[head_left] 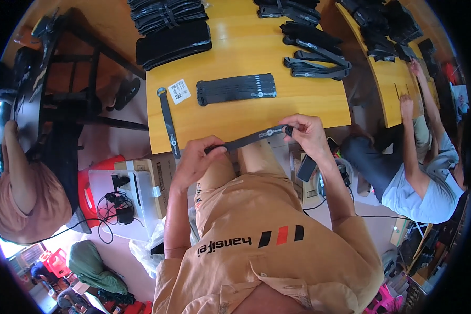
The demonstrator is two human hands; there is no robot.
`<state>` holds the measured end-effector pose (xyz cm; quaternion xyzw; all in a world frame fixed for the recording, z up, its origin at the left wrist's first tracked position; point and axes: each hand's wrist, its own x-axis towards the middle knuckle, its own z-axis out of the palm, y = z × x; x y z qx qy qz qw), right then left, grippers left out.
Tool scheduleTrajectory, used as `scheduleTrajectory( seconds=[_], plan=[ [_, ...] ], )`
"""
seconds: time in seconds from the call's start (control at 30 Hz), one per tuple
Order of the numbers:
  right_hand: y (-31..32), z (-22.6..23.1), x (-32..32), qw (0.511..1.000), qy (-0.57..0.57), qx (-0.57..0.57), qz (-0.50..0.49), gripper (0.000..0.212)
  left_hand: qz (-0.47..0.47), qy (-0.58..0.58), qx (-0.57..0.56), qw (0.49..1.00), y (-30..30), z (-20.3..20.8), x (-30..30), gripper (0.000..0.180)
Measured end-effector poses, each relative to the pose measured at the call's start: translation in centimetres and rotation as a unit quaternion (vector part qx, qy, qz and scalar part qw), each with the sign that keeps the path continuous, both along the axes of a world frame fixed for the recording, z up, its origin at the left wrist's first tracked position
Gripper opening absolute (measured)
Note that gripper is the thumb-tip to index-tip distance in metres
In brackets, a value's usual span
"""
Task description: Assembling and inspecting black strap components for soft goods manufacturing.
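Between my two hands a black strap (250, 139) with a pale printed mark is stretched over my lap, just off the table's near edge. My left hand (200, 155) pinches its left end. At the other end, my right hand (304, 131) grips it by a small dark loop or buckle. On the yellow table (298, 104) ahead lies a fanned row of similar straps (235, 89). To its left, a single strap (168, 123) with a ring at the top hangs slightly over the near edge, beside a white label (179, 92).
Black strap stacks (174, 44) stand at the far left of the table, with bundled straps (316, 65) at the right. A clear bin (128, 201) with cables is beside me on the left. Co-workers sit at both sides, one at another yellow table (390, 99).
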<state>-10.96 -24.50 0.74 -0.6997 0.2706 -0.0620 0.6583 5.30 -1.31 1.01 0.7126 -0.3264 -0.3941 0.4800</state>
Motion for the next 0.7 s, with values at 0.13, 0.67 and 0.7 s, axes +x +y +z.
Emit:
scheduleTrajectory(
  seconds=[0.13, 0.67, 0.7],
  plan=[
    [-1.4, -2.1, 1.0, 0.998, -0.003, 0.040, -0.050, 0.024, 0.094, -0.014, -0.010, 0.995, -0.7, -2.5, 2.7, 0.011],
    [-3.0, -5.9, 5.5, 0.987, -0.025, 0.036, -0.153, 0.018, 0.276, -0.020, -0.001, 0.961, -4.9, -5.4, 6.1, 0.010],
    [-3.0, -5.9, 5.6, 0.987, -0.025, 0.033, -0.155, 0.017, 0.287, -0.032, -0.005, 0.957, -4.9, -5.6, 6.0, 0.010]
  ],
)
